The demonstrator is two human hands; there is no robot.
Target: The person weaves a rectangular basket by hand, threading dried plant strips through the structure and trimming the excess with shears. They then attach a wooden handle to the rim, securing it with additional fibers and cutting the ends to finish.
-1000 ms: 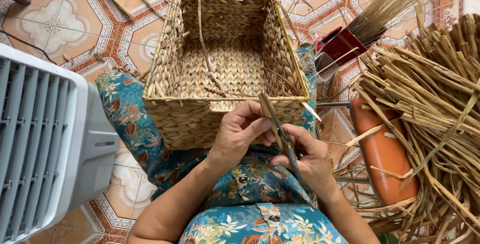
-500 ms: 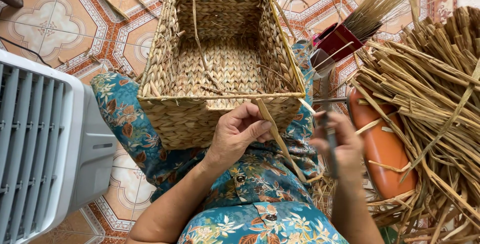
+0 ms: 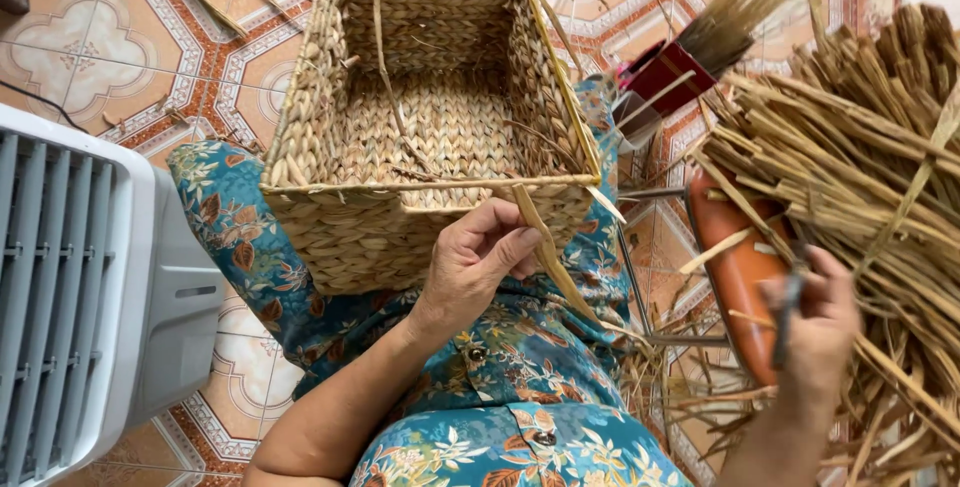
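Pinching a flat straw strip [image 3: 545, 247] at the near rim of the woven basket [image 3: 330, 237] on the lap, left hand [image 3: 480, 262] closed on it, right hand [image 3: 815, 332] blurred, gripping a dark tool [image 3: 785, 317] beside the straw bundle [image 3: 860, 157], fan [image 3: 90, 287] crowding the left.

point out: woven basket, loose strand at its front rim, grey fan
woven basket [image 3: 300, 162], head view, on its left wall.
loose strand [image 3: 548, 252], head view, mid-length, just right of the left hand [image 3: 478, 257] gripping it.
grey fan [image 3: 60, 287], head view, on its slatted grille.
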